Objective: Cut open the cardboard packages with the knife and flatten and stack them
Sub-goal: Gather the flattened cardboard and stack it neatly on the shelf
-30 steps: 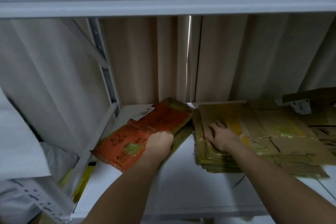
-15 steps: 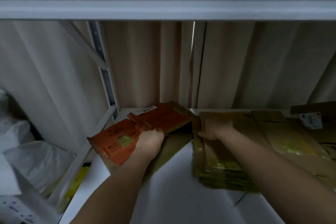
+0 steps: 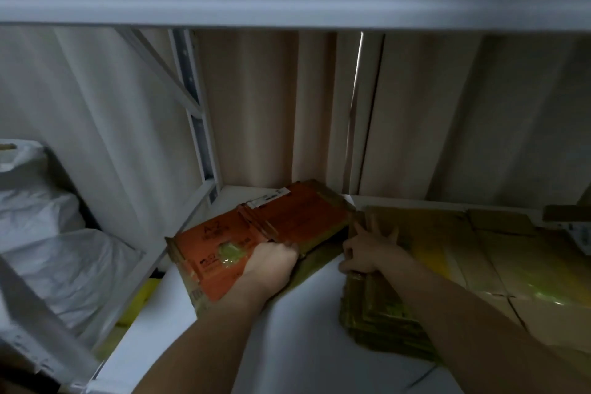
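— Left hand [image 3: 271, 262] at work on what, exactly?

— Its fingers are curled over the near edge of a flattened orange cardboard package [image 3: 256, 243] printed "A-2", gripping it. The package lies tilted on the white shelf [image 3: 297, 329], its far end bearing a white shipping label [image 3: 270, 200] and reaching toward the beige curtain [image 3: 265, 112] at the back.

— And further left of it?

— White plastic bags [image 3: 54, 253] are heaped outside the shelving, beside the white metal upright [image 3: 200, 125] of the rack. Something yellow [image 3: 140, 304] shows low down between the bags and the shelf edge; too dim to identify.

— What lies under the orange package?

— A darker, brownish flattened piece [image 3: 319, 261] pokes out beneath its right edge.

— The right hand [image 3: 371, 249]?

— Spread, fingers apart, laid on the left end of a stack of flattened cardboard [image 3: 479, 259], with the thumb hooked at the stack's left edge. The stack sits on the same shelf, just right of the orange package, strips of yellowish tape shining on its top sheet and along its layered side.

— Anything at far right?

— Another brown box corner with a white label [image 3: 575, 230], partly cut off by the frame.
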